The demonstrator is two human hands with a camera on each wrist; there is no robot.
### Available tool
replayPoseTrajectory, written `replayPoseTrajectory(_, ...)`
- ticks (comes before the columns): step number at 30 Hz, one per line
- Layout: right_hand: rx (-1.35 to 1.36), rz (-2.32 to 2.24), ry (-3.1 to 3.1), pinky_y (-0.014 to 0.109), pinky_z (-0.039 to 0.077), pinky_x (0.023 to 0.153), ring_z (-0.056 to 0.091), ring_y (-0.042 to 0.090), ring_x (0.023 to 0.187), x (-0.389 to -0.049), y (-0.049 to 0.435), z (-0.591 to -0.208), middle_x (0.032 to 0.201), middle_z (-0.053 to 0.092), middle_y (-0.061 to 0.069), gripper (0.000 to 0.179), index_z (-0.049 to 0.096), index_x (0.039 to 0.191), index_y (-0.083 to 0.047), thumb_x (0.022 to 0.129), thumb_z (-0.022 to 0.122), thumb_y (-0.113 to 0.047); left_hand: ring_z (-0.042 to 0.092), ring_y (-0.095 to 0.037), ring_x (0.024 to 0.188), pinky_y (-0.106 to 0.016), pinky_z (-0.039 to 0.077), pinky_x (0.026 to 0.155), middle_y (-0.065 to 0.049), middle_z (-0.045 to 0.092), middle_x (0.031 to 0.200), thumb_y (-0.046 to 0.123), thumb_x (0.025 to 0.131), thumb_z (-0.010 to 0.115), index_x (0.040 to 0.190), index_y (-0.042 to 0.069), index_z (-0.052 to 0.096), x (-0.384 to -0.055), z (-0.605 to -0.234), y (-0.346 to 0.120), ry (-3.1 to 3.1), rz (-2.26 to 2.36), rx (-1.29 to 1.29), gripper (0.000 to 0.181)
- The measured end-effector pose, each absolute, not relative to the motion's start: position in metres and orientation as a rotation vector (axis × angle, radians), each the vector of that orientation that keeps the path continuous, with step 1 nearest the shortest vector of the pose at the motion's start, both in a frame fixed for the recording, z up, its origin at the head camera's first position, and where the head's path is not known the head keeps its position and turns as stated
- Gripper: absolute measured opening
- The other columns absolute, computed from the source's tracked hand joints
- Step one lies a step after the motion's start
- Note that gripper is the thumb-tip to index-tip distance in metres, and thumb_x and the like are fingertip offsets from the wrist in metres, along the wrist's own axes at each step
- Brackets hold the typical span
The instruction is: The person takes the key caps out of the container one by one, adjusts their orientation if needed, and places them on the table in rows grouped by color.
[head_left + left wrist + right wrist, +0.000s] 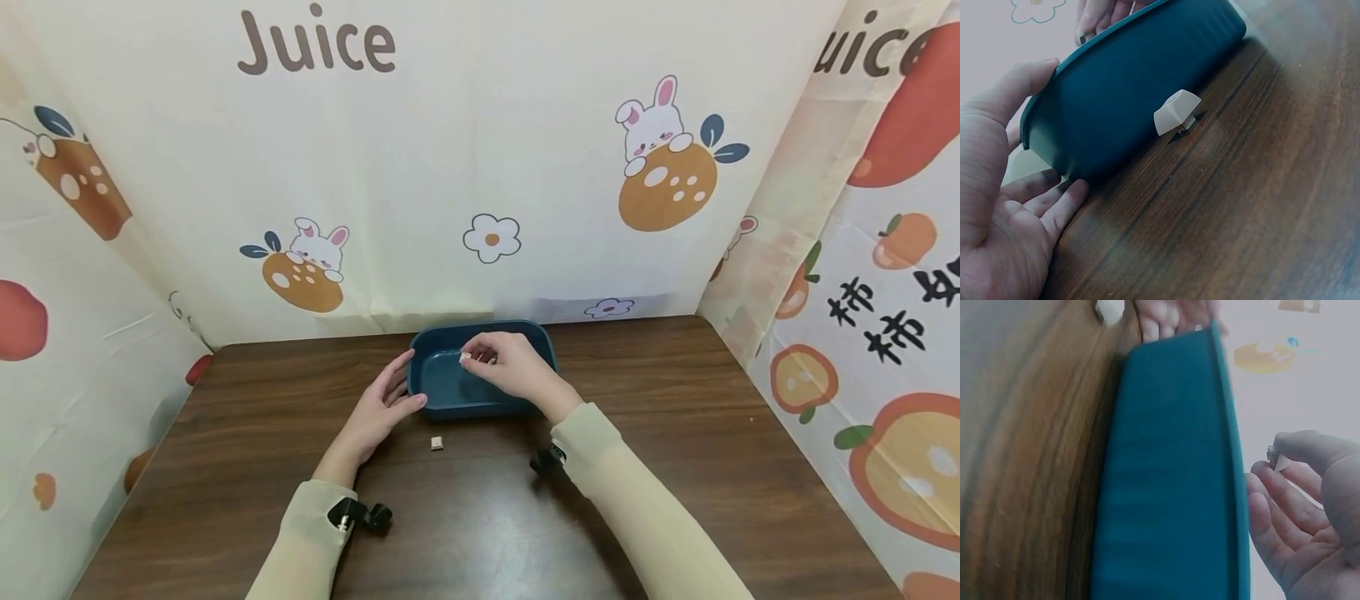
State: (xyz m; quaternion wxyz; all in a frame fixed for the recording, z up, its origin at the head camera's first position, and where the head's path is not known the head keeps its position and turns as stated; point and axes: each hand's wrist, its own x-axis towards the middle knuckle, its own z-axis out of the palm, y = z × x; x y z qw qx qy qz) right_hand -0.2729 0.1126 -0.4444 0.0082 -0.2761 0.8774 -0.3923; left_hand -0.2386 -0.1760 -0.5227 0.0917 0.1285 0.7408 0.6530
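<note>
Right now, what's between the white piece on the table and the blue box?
Just bare table lies between the white piece and the box; the head view shows it.

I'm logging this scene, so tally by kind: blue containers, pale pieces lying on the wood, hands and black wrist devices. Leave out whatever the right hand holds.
Blue container: 1
Pale piece on the wood: 1
Hands: 2 (left hand, right hand)
Black wrist devices: 2
Total: 6
</note>
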Motion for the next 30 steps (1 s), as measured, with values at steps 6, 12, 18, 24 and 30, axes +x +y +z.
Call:
replayPoseTrajectory(6,-0.988,-1.253,2.766,0.034,0.062,0.085,0.070,0.010,0.096,-0.248,0.117,-0.444,0.110,0.075,-0.003,0.019,0.080,0.121,-0.013,0.106,0.076,-0.025,0.035,-0.039,0.161,-0.053,0.035,0.125,-0.015,0.032,0.177,0.020,0.106,0.076,0.173,0.028,0.033,-0.238,-0.523,-0.176,2.205,1.943,0.382,0.080)
replayPoseTrajectory(12,-1.022,-1.289,2.818,0.029,0.062,0.078,0.068,0.007,0.088,-0.223,0.121,-0.448,0.117,0.076,-0.002,0.018,0.079,0.122,-0.014,0.106,0.075,-0.023,0.035,-0.040,0.161,-0.052,0.036,0.124,-0.017,0.032,0.177,0.020,0.105,0.076,0.174,0.023,0.031,-0.238,-0.523,-0.176,2.217,1.938,0.389,0.082)
replayPoseTrajectory(18,-1.042,-1.318,2.842,0.027,0.060,0.074,0.067,0.006,0.085,-0.206,0.121,-0.452,0.109,0.073,-0.004,0.019,0.079,0.121,-0.013,0.105,0.077,-0.023,0.035,-0.041,0.161,-0.052,0.036,0.123,-0.018,0.031,0.177,0.019,0.106,0.076,0.174,0.021,0.030,-0.241,-0.523,-0.175,2.219,1.945,0.405,0.082)
replayPoseTrajectory(24,-1.056,-1.328,2.864,0.026,0.059,0.072,0.067,0.008,0.085,-0.195,0.119,-0.458,0.103,0.073,-0.003,0.018,0.080,0.117,-0.011,0.101,0.082,-0.019,0.034,-0.041,0.161,-0.052,0.036,0.124,-0.018,0.030,0.177,0.021,0.106,0.077,0.173,0.024,0.032,-0.241,-0.524,-0.175,2.225,1.933,0.399,0.082)
replayPoseTrajectory(30,-1.027,-1.350,2.795,0.027,0.061,0.073,0.068,0.008,0.086,-0.186,0.117,-0.462,0.102,0.074,0.000,0.030,0.075,0.124,-0.008,0.098,0.085,-0.018,0.034,-0.041,0.161,-0.051,0.037,0.123,-0.017,0.030,0.177,0.021,0.106,0.076,0.173,0.026,0.032,-0.238,-0.526,-0.176,2.232,1.923,0.400,0.080)
